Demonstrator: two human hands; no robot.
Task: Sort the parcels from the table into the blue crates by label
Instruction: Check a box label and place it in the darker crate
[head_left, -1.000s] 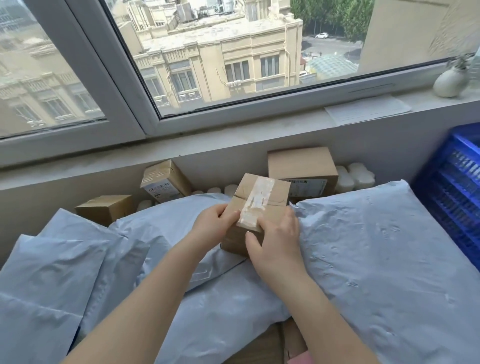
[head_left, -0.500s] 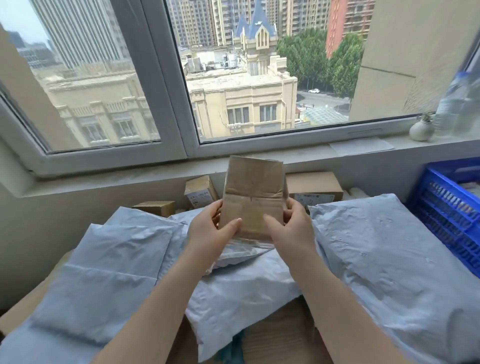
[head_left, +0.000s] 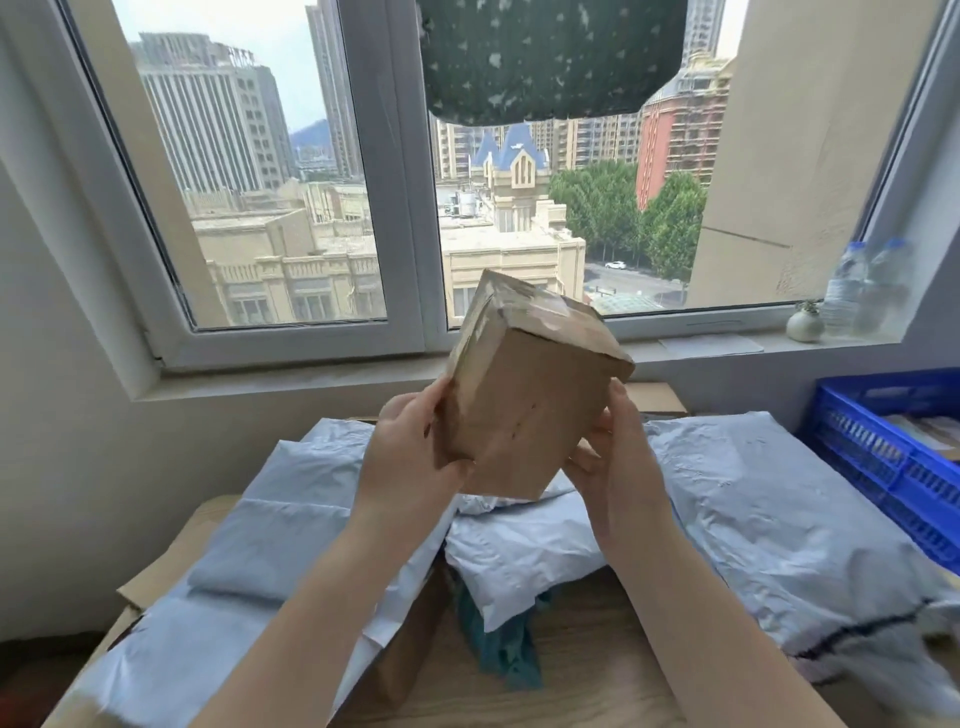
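Note:
I hold a brown cardboard box (head_left: 524, 400) up in front of the window, tilted, with clear tape on its top face. My left hand (head_left: 410, 447) grips its left side and my right hand (head_left: 618, 467) grips its right side from below. No label shows on the faces turned to me. Pale blue mailer bags (head_left: 753, 509) lie heaped on the table (head_left: 582, 670) under my hands. A blue crate (head_left: 883, 457) stands at the right edge, with something pale inside it.
Another cardboard box (head_left: 657, 397) peeks out behind my right hand by the sill. Two water bottles (head_left: 862, 286) and a small round vase (head_left: 804, 325) stand on the window sill at the right. A dark patterned cloth (head_left: 550, 57) hangs over the window top.
I have lifted the box higher off the mailer bags and turned it, so a corner now points toward me. My view has tilted up toward the window.

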